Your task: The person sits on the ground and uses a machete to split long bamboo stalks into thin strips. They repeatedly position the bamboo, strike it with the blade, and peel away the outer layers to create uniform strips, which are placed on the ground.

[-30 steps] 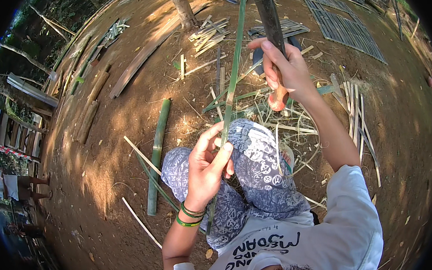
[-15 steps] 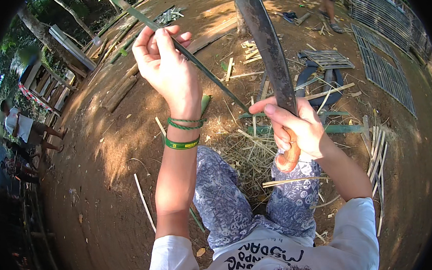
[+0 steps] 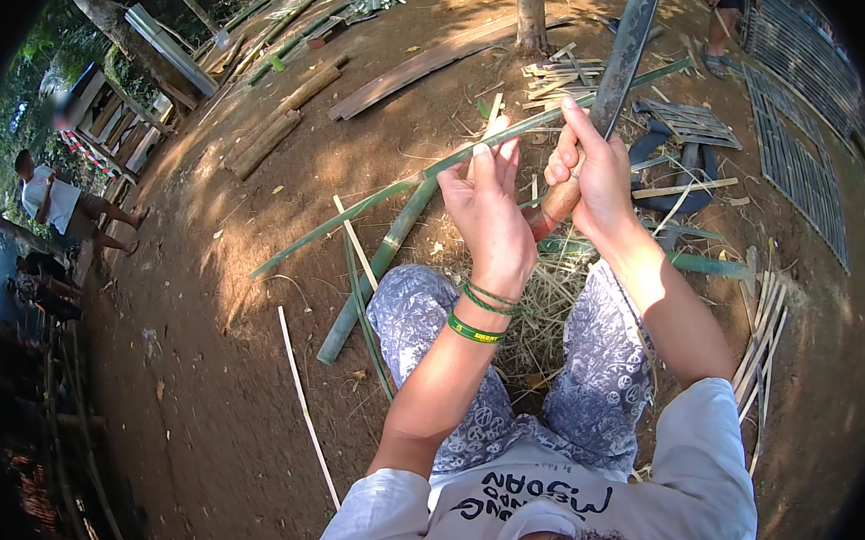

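My left hand (image 3: pixel 489 211) grips a long thin green bamboo strip (image 3: pixel 368 202) that runs from lower left to upper right across the view. My right hand (image 3: pixel 591 174) is closed on the wooden handle of a big machete (image 3: pixel 626 51), whose dark blade points up and away. The blade meets the strip just beyond my fingers. Both hands are close together above my knees, which are in blue patterned trousers (image 3: pixel 411 322).
A thick green bamboo pole (image 3: pixel 377 269) lies on the dirt by my left knee, with thin slats (image 3: pixel 305 409) and shavings around. Woven bamboo panels (image 3: pixel 796 154) lie at right, logs (image 3: pixel 272 131) and planks at top. A tree trunk (image 3: pixel 529 2) stands ahead; people sit at far left.
My left hand has come down from high on the left to beside the right hand, bringing the strip level. The machete has tilted right and now touches the strip.
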Tool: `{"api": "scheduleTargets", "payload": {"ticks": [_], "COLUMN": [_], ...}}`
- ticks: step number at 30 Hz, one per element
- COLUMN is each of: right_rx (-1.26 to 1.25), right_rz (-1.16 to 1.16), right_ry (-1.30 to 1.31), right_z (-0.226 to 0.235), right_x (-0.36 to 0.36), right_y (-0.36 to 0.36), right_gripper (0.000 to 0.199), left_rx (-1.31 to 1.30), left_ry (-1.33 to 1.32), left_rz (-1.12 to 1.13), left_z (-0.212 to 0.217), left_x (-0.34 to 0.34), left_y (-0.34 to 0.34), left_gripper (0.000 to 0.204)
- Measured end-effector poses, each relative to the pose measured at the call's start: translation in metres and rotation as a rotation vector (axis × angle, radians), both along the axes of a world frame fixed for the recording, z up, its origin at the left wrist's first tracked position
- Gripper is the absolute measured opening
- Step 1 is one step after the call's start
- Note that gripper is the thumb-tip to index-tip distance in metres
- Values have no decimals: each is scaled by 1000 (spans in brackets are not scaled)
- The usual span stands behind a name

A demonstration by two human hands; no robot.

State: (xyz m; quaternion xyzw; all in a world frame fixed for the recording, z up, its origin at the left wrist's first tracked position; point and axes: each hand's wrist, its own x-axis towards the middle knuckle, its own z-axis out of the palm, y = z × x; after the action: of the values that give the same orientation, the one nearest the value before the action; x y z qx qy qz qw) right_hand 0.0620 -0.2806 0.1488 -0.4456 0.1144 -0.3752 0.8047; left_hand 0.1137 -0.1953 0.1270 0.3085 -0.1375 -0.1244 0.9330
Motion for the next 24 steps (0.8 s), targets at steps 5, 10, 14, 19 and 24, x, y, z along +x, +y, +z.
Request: {"api": "scheduleTargets", "payload": {"ticks": [5, 10, 14, 19, 24], "right_rx": [-42, -143, -81, -212, -408], "right_rz": [-64, -63, 61, 74, -40], "right_ry": [-32, 70, 7, 93, 300], "right_z": [4, 31, 31, 20, 4], "right_x": [1, -8, 2, 27, 27], "right_y": [-34, -66, -104, -105, -107], "right_gripper": [26, 18, 19, 22, 36], "left_rx": [368, 915, 1178, 523, 408], "left_ry": [-182, -1112, -980, -259, -126], "left_rz": [-482, 160, -407, -1021, -890], "left_z": [14, 40, 8, -6, -26], "left_x": [-20, 7, 34, 8, 6], "left_y": [71, 170, 161, 145, 127], "left_gripper": [24, 49, 81, 61, 49]}}
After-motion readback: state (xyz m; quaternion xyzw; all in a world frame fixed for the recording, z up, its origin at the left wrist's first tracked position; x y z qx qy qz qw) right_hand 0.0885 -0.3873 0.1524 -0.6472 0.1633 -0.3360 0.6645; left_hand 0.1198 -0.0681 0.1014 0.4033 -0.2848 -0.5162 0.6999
